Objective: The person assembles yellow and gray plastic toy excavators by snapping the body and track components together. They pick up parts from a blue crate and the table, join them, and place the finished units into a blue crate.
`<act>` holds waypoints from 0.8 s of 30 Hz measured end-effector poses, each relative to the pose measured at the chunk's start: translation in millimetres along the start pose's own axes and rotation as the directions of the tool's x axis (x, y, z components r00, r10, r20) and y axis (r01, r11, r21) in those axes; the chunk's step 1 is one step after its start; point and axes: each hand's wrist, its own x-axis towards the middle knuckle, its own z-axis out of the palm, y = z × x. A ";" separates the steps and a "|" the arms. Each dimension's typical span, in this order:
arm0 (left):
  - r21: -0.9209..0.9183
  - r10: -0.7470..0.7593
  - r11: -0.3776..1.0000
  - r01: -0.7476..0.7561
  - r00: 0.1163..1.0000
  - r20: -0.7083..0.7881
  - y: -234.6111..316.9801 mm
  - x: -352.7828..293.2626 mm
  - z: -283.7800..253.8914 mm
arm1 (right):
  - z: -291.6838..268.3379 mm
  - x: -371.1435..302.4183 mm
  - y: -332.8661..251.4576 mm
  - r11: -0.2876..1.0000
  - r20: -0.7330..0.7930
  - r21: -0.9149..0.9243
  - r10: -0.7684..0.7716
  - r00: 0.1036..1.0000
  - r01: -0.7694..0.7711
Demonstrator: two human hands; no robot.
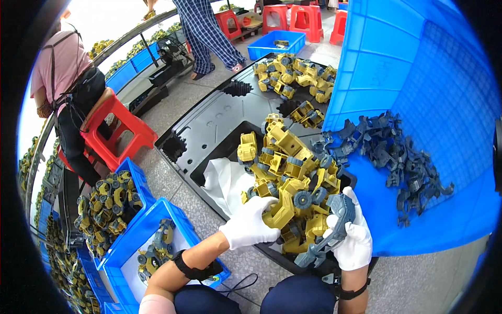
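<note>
My left hand (pixel 250 224), in a white glove, is closed on a yellow toy truck (pixel 281 210) at the near edge of a heap of similar toy vehicles (pixel 288 159). Its fingertips are partly hidden behind the truck. On the right, my right hand (pixel 353 242), also gloved in white, grips a long grey-blue plastic toy part (pixel 334 230). That part is tilted, its lower end pointing toward my knees. The heap lies in the recess of a black plastic tray (pixel 208 131), beside a white sheet (pixel 226 180).
A large blue crate (pixel 366 68) lies on its side at right, with loose dark grey parts (pixel 400 157) inside. Blue bins (pixel 196 238) at lower left hold toy vehicles (pixel 109 201). A person sits by a red stool (pixel 119 133); another person (pixel 201 31) stands farther back.
</note>
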 end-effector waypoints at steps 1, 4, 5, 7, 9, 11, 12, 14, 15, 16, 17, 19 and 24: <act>-0.097 -0.046 0.994 0.050 0.998 0.043 1.7 0.7 -3.9 | -6.0 0.2 0.4 1.000 0.057 0.018 0.019 0.998 -0.020; -0.241 -0.040 0.969 0.050 0.998 0.046 7.4 -7.1 -18.9 | 1.1 -1.4 6.9 0.999 -0.040 -0.028 0.044 0.998 -0.045; -0.246 -0.040 0.968 0.043 0.999 0.020 9.9 -12.7 -20.4 | 2.1 -1.5 10.4 0.996 0.035 -0.085 0.028 0.999 -0.025; -0.347 -0.023 0.937 0.051 0.996 0.084 16.6 -20.8 -26.8 | -6.9 -0.8 15.8 0.998 0.092 -0.060 0.041 0.995 -0.035; -0.542 0.005 0.832 0.122 0.974 0.227 17.4 -23.5 -28.3 | 1.5 -1.1 17.8 0.991 0.085 -0.125 0.047 0.995 -0.036; -0.660 0.100 0.743 0.107 0.958 0.269 25.6 -27.3 -24.6 | 3.5 -0.9 21.6 0.995 0.162 -0.082 0.074 0.984 -0.061; -0.716 0.153 0.691 0.104 0.946 0.285 29.4 -27.9 -19.5 | 4.0 -1.1 22.5 0.995 0.197 -0.064 0.084 0.977 -0.073; -0.766 0.161 0.636 0.090 0.956 0.246 30.6 -28.7 -11.6 | 4.0 0.3 24.1 0.992 0.163 -0.108 0.087 0.983 -0.070; -0.767 0.153 0.626 0.144 0.941 0.301 33.6 -31.6 -14.5 | 4.2 1.1 24.6 0.989 0.146 -0.129 0.087 0.986 -0.068; -0.764 0.068 0.599 0.241 0.935 0.348 26.7 -31.3 -12.1 | 7.8 1.6 25.1 0.986 0.129 -0.150 0.085 0.988 -0.066; -0.760 -0.016 0.558 0.335 0.919 0.393 20.1 -31.0 -9.4 | 16.4 -0.4 24.0 0.989 0.035 -0.120 0.093 0.995 -0.088; -0.829 -0.112 0.388 0.402 0.914 0.391 24.2 -29.9 -7.3 | 11.6 -3.5 24.9 0.934 0.052 -0.353 0.076 0.996 -0.052; -0.916 0.044 0.388 0.103 0.991 0.130 19.2 -38.2 -1.3 | 37.0 -11.4 38.3 0.802 0.094 -0.597 0.054 0.994 0.013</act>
